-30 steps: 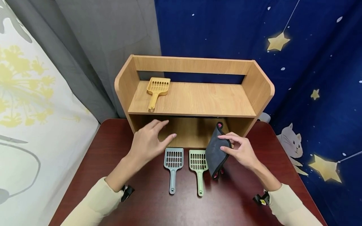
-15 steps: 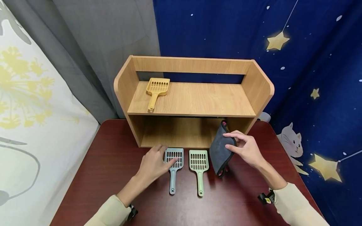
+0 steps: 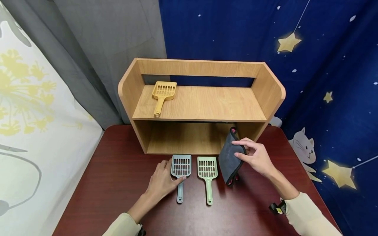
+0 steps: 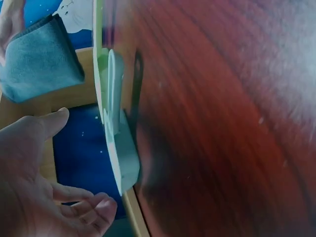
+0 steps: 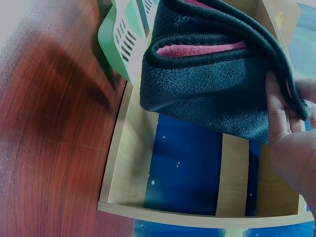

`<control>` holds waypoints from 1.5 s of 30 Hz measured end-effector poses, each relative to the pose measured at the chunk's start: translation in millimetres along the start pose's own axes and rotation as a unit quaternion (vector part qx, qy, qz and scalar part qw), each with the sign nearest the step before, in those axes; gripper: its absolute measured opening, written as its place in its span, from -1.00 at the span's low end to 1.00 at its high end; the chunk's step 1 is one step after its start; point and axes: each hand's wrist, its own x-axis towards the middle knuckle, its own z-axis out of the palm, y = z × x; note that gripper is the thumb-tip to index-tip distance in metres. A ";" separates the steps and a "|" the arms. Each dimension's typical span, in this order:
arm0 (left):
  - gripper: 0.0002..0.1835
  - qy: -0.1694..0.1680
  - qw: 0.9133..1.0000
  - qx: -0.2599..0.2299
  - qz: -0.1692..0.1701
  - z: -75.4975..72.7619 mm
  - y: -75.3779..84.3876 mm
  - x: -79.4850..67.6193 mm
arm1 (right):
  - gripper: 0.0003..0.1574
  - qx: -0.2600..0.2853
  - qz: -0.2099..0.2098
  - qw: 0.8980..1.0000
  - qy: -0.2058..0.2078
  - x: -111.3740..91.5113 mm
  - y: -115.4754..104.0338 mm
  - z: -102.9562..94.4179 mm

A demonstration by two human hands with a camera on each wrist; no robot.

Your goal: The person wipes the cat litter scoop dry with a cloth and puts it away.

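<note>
A blue-grey litter scoop [image 3: 181, 165] lies on the dark red table, its handle toward the person. My left hand [image 3: 162, 180] is at its left side, the thumb overlapping its neck in the head view. In the left wrist view the thumb [image 4: 54, 121] and fingers are spread apart with nothing between them. Just to the right lies a pale green litter scoop [image 3: 207, 168]. My right hand [image 3: 255, 155] pinches the edge of a folded dark grey cloth [image 3: 230, 157] between thumb and fingers. Pink lining [image 5: 197, 49] shows in the cloth's folds.
A two-level wooden shelf [image 3: 200, 103] stands on the table [image 3: 124, 170] behind the two scoops. A yellow litter scoop [image 3: 163, 90] lies at the left of its upper board. Curtains [image 3: 212, 29] hang behind.
My left hand has come down from in front of the shelf to the blue-grey scoop. My right hand has shifted slightly right with the cloth, then stayed nearly still.
</note>
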 end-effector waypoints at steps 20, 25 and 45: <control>0.21 -0.015 1.000 0.019 -0.017 29.3 1.9 -6.5 | -0.49 -0.026 -0.016 1.000 -0.001 -3.5 6.0 8.7; 0.13 -0.016 1.000 0.019 -0.018 29.1 -0.5 -5.9 | -0.49 -0.026 -0.007 1.000 0.003 -5.1 4.0 9.8; -0.67 -0.007 0.999 -0.035 -0.024 23.4 -10.6 -10.0 | -0.50 -0.004 0.008 1.000 0.011 -12.4 6.8 9.2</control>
